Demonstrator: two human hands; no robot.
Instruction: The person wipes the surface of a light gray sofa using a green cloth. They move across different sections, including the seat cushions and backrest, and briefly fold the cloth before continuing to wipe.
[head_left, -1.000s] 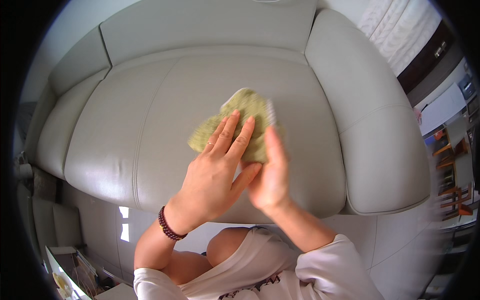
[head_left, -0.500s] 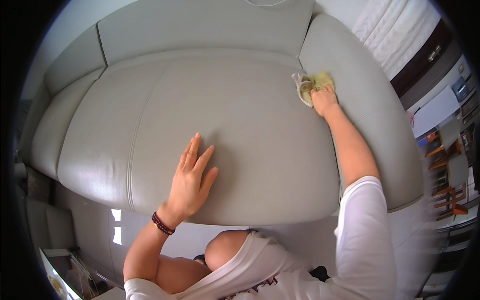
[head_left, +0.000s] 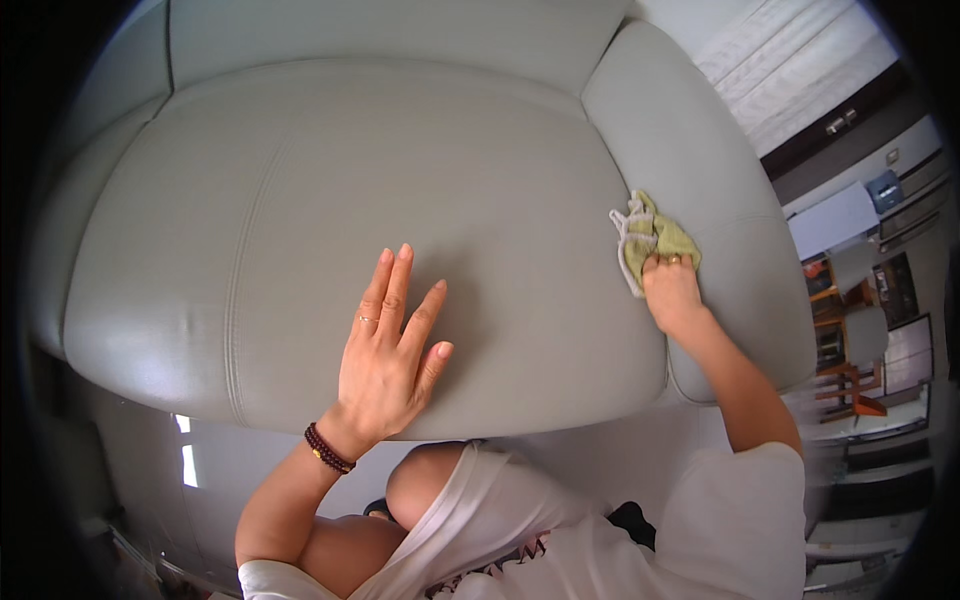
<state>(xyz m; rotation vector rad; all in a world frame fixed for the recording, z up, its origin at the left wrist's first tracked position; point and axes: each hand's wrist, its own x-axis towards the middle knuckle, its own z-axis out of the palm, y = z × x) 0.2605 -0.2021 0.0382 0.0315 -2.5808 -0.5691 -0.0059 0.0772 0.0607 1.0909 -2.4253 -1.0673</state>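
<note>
A grey leather sofa [head_left: 480,190] spreads out in front of me. My right hand [head_left: 673,293] grips a yellow-green cleaning cloth [head_left: 661,232] with a pale edge. The bunched cloth lies where the seat cushion meets the right armrest [head_left: 735,205]. Its fingertips are partly buried in the cloth. My left hand [head_left: 388,350] is held over the front of the seat, palm down and fingers apart, with nothing in it. A shadow falls on the leather beside it. That hand wears a ring and a dark beaded bracelet [head_left: 329,449].
Beyond the armrest hang white curtains [head_left: 790,75]. On the far right are a white table [head_left: 833,220] and wooden chairs [head_left: 855,400]. My bent knee [head_left: 425,485] is close to the sofa's front edge, above a light tiled floor [head_left: 270,470].
My right hand has drawn the cloth nearer to me along the crease by the armrest. My left hand stays over the seat with fingers still spread. The view has shifted a little.
</note>
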